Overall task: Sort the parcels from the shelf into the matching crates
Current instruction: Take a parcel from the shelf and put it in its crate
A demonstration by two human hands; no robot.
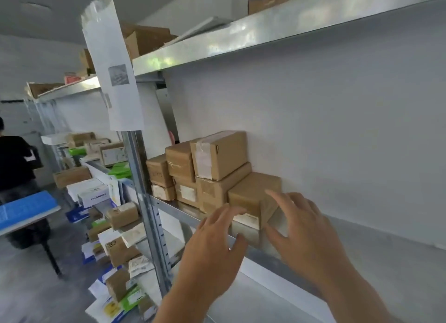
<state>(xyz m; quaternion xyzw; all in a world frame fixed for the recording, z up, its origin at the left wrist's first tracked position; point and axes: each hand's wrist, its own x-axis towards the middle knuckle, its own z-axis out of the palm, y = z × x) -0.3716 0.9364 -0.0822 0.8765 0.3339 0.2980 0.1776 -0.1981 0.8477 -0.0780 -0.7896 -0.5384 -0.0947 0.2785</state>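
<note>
The metal shelf was left bare toward 3 o'clock of the nearest brown parcel, giving open passage. At 9 o'clock it was hemmed in by stacked cardboard parcels; at 12 o'clock, by the white wall.
</note>
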